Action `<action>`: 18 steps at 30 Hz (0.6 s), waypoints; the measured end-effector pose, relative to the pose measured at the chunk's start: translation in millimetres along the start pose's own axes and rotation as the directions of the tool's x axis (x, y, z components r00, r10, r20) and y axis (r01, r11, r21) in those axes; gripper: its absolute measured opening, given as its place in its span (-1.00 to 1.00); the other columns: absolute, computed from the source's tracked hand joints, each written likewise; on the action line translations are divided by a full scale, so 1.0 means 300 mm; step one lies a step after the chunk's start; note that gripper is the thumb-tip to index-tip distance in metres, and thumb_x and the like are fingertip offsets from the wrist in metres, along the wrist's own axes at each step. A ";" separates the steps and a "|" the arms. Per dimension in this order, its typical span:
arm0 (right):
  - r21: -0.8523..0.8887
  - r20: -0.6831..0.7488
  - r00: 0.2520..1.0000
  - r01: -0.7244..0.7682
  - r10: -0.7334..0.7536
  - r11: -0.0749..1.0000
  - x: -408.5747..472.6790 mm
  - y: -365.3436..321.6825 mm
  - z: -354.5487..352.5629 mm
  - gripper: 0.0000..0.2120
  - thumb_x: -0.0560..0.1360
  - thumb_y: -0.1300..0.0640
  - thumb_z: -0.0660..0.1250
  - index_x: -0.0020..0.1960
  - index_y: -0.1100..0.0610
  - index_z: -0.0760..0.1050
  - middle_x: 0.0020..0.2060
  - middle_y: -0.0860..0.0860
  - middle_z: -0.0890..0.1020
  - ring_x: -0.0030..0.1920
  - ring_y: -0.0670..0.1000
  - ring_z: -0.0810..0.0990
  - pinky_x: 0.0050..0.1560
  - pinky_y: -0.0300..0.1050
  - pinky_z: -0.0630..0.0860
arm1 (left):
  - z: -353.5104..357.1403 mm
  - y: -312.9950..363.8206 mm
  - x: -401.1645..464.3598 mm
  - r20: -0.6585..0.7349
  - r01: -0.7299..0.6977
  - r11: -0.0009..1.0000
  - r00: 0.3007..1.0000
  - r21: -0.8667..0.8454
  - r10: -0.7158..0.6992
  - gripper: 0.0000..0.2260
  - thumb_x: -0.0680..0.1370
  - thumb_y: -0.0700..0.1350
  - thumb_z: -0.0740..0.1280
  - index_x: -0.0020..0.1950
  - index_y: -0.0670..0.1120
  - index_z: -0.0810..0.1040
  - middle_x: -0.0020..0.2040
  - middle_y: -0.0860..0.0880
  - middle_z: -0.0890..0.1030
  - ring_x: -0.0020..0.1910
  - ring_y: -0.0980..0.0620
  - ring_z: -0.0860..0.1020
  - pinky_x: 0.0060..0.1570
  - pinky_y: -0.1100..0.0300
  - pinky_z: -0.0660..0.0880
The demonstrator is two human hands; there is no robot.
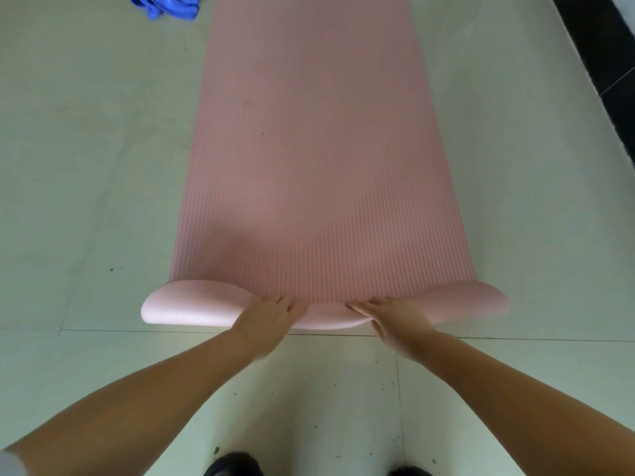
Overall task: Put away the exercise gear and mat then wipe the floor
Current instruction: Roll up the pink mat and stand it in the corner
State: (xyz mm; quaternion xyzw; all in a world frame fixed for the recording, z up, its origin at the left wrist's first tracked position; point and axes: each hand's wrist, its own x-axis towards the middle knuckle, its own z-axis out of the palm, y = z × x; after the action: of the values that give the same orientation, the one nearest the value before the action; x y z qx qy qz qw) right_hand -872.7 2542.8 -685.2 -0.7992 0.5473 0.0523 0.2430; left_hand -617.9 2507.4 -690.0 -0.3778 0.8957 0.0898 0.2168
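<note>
A long pink ribbed exercise mat [309, 149] lies flat on the pale tiled floor and runs away from me. Its near end is curled over into a low roll [182, 309] across the mat's width. My left hand [266, 322] presses on the roll just left of centre, fingers wrapped over the fold. My right hand [395, 324] grips the roll just right of centre, with the fingers tucked over its top. Both hands squash the roll down where they hold it.
A crumpled blue cloth [165, 5] lies on the floor at the far left of the mat. A dark strip [604, 63] borders the floor on the right. My shoes [233, 465] show at the bottom edge.
</note>
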 end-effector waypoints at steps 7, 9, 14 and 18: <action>-0.006 0.052 0.998 0.046 -0.046 0.999 0.021 -0.061 -0.112 -0.58 0.58 0.18 0.12 0.37 -0.15 0.36 -0.07 -0.03 0.65 -0.13 0.04 0.56 -0.12 -0.11 0.46 | -0.078 -0.068 -0.050 0.028 0.107 0.955 0.994 -0.276 -0.104 -0.66 0.56 -0.23 0.15 0.25 0.09 0.42 0.08 0.05 0.54 0.08 -0.02 0.51 -0.19 0.16 0.31; -0.001 0.057 0.996 0.068 -0.068 0.998 0.004 -0.084 -0.117 -0.58 0.57 0.18 0.12 0.36 -0.17 0.37 -0.10 -0.05 0.65 -0.15 0.03 0.56 -0.11 -0.11 0.49 | -0.094 -0.083 -0.083 0.037 0.068 0.960 0.997 -0.270 -0.060 -0.71 0.58 -0.19 0.15 0.23 0.10 0.44 0.06 0.07 0.54 0.06 0.01 0.50 -0.17 0.16 0.32; 0.066 0.205 0.972 0.102 -0.113 0.993 -0.009 -0.115 -0.088 -0.55 0.54 0.26 0.14 0.30 -0.15 0.45 -0.10 -0.06 0.67 -0.20 0.00 0.56 -0.09 -0.06 0.56 | -0.078 -0.054 -0.128 0.152 0.019 0.973 0.988 -0.228 0.016 -0.80 0.61 -0.16 0.14 0.16 0.03 0.46 0.07 0.04 0.53 0.04 -0.02 0.51 -0.17 0.16 0.32; 0.159 0.363 0.926 0.045 -0.100 0.986 -0.017 -0.155 -0.036 -0.55 0.54 0.25 0.14 0.34 -0.11 0.45 0.12 -0.09 0.64 0.02 -0.01 0.58 0.10 -0.08 0.51 | 0.004 -0.016 -0.170 0.305 0.107 0.910 0.952 -0.401 0.023 -0.87 0.58 -0.11 0.18 0.09 -0.01 0.48 0.01 0.03 0.55 -0.01 0.00 0.50 -0.18 0.16 0.36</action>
State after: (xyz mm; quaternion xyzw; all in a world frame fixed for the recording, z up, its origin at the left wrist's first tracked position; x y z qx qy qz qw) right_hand -835.0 2555.5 -658.5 -0.7745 0.4641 0.1522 0.4020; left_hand -582.5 2536.9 -667.8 -0.4162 0.8040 0.3291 0.2684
